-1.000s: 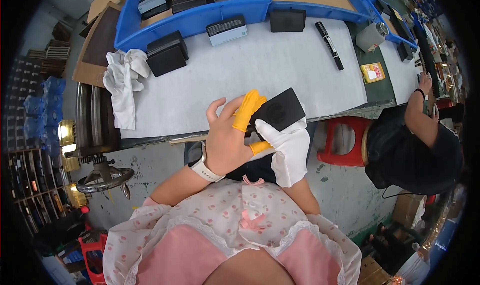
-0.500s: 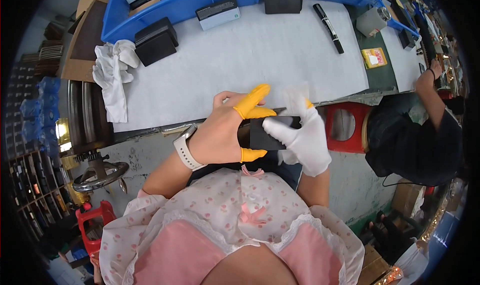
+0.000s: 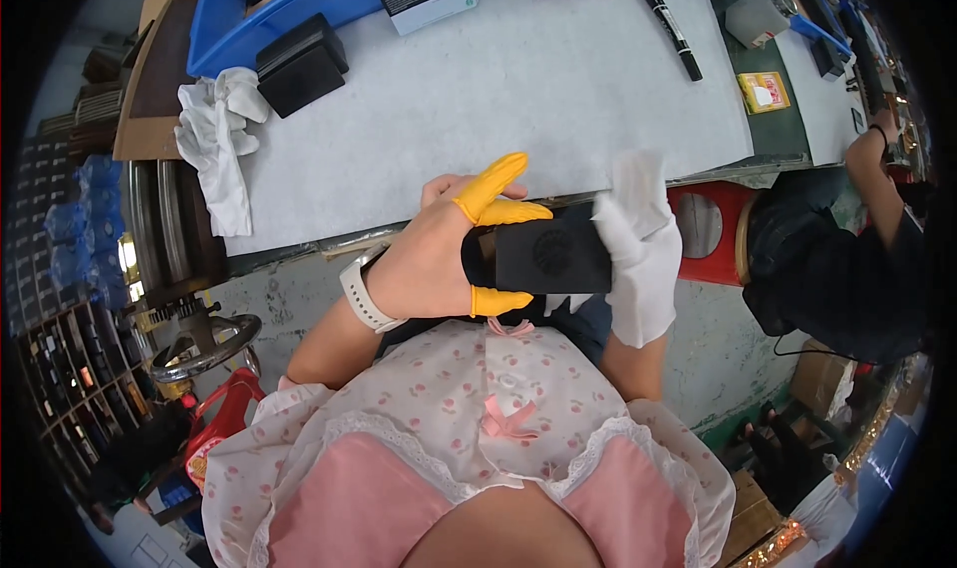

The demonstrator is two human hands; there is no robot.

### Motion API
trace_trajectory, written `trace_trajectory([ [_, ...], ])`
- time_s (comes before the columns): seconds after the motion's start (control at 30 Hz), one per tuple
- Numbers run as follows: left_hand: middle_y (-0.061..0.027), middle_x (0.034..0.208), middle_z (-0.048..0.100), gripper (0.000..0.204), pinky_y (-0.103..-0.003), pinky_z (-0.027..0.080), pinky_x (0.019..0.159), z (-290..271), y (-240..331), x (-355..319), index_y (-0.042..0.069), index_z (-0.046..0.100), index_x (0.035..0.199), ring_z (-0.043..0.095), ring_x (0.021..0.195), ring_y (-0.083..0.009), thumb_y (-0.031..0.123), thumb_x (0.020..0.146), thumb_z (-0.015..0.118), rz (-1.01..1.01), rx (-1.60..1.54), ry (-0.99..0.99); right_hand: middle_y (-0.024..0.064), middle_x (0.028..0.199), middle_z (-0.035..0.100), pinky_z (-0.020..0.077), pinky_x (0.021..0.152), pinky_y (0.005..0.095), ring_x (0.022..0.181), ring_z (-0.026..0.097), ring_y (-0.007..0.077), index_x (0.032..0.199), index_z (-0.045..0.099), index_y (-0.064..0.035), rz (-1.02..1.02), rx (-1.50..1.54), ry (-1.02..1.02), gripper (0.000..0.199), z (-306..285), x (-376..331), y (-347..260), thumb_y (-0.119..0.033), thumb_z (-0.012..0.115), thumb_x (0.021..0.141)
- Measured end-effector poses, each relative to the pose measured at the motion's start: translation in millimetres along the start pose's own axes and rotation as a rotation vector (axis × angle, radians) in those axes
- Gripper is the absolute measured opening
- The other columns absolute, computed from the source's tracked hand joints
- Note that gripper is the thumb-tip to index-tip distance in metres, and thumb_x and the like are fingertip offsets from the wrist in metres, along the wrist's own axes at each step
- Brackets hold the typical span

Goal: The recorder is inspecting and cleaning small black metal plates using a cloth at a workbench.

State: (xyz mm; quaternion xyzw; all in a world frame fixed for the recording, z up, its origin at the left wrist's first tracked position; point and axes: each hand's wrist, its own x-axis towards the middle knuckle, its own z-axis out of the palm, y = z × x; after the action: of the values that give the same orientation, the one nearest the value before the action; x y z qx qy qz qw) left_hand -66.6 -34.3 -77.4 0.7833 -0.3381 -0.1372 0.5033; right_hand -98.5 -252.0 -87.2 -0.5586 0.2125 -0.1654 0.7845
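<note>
A flat black rectangular box (image 3: 551,260) sits between the left hand (image 3: 439,254), whose fingertips wear yellow rubber cots (image 3: 490,193), and the white-gloved right hand (image 3: 638,254). The pale grey padded bench top (image 3: 478,100) carries a white crumpled cloth (image 3: 217,140) at far left, a blue plastic tray (image 3: 224,45) beyond, and a black marker pen (image 3: 668,12).

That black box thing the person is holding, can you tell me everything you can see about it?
The black box is a flat rectangular block with a matte, plastic-looking face and a faint round pattern in its middle. It lies lengthwise across the picture, held in the air in front of the person's body, just below the table's near edge. The left hand, with yellow finger covers, grips its left end above and below. The right hand, in a white glove, holds a white wipe against its right end.
</note>
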Motion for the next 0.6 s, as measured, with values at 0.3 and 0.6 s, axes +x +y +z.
trace_trajectory([
  [0.3,-0.0081,0.140,0.065,0.082,-0.048,0.033,0.113,-9.6,-9.8,-2.9,0.008,0.067,0.133,0.054,0.132,-0.0332,0.039,0.064,0.099,0.079,0.309,0.232,0.0016,0.123,0.066,0.0512,0.083,0.0215,0.098,0.061,0.0042,0.144,0.057,0.0013,0.042,-0.096,-0.194,0.047,5.3,8.6,-4.5,-0.003,0.072,0.099],
  [0.6,-0.0065,0.132,0.068,0.078,-0.046,0.039,0.107,-52.8,-13.9,-26.3,0.008,0.072,0.126,0.056,0.129,-0.0328,0.040,0.060,0.100,0.005,0.483,0.568,0.0020,0.089,0.067,0.0416,0.052,0.0208,0.061,0.057,0.0078,0.155,0.046,0.0028,0.008,-0.183,0.049,0.057,12.2,30.5,-2.6,-0.015,0.067,0.105],
])
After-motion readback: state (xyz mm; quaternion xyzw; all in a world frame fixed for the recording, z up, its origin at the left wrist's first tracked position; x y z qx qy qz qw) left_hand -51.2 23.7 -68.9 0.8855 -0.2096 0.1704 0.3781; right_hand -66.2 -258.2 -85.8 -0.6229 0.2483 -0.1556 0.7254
